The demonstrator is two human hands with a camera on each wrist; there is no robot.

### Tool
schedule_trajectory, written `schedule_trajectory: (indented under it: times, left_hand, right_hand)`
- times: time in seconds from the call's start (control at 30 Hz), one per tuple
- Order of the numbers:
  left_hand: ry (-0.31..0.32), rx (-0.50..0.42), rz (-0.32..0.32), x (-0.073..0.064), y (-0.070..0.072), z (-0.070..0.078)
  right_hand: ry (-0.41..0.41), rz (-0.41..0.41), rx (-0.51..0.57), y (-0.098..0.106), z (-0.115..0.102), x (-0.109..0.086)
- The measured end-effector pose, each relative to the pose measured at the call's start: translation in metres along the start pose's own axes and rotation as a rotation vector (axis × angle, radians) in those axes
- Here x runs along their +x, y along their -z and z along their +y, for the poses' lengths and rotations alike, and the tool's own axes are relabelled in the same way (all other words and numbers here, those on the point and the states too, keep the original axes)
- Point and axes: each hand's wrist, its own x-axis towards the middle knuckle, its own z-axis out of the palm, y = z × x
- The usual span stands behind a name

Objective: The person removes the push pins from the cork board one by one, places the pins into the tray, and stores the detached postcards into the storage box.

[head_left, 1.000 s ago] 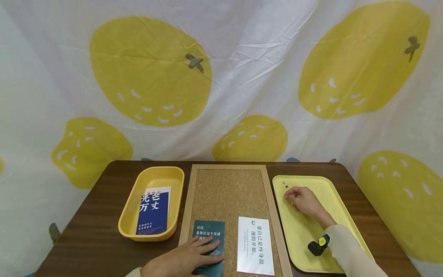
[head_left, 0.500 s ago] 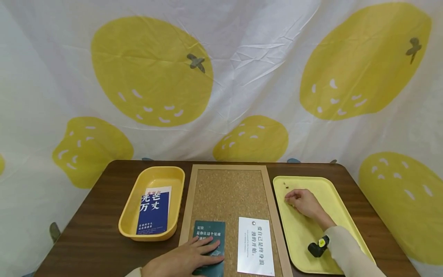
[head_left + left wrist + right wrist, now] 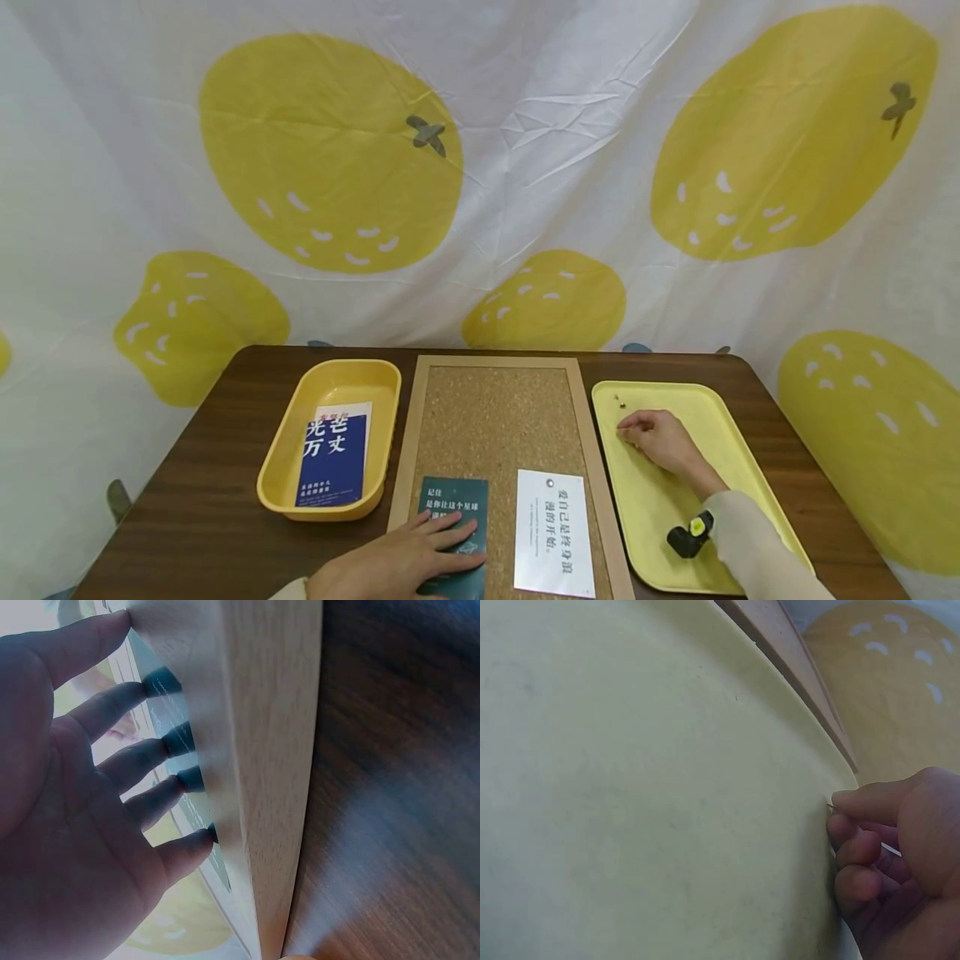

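Observation:
The left hand (image 3: 401, 562) rests on a dark green card (image 3: 457, 492) with its fingers spread and straight. That card lies on a wood-framed cork board (image 3: 498, 425), and the palm side of the hand shows in the left wrist view. Over the far left part of the yellow tray (image 3: 720, 417), the right hand (image 3: 660, 437) pinches a thumbtack between thumb and index finger. Only the thin tip of the thumbtack (image 3: 830, 805) shows in the right wrist view. Just beyond the fingers, small thumbtacks (image 3: 622, 405) lie on the tray.
A white card (image 3: 551, 533) lies on the board's right side, with a round tack head (image 3: 550, 483) near its top. To the left, a yellow-orange bin (image 3: 360, 379) holds a blue card (image 3: 330, 475) over a paler one. A lemon-print cloth (image 3: 525, 167) hangs behind the dark wooden table (image 3: 225, 467).
The right hand has shifted very slightly toward the near side of the tray, its fingertips drawn together. The left hand stays in place on the green card.

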Motion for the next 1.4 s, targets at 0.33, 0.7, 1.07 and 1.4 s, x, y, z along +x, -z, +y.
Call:
schedule_trajectory:
  times: [0.33, 0.7, 1.07, 1.4]
  left_hand:
    - [-0.022, 0.006, 0.014, -0.002, 0.000, 0.000]
    - [-0.052, 0.043, 0.043, -0.003, 0.000, 0.001]
    - [-0.049, 0.036, 0.044, -0.003, -0.001, 0.001]
    - [-0.046, 0.041, 0.046, -0.003, -0.001, 0.002]
  right_hand:
    - [-0.004, -0.003, 0.006, 0.000, -0.001, -0.001]
    - [-0.004, -0.003, 0.001, 0.000, -0.002, -0.001]
    - [0.043, -0.001, -0.006, -0.001, -0.006, 0.000]
    - [0.072, -0.028, 0.027, -0.007, -0.028, -0.002]
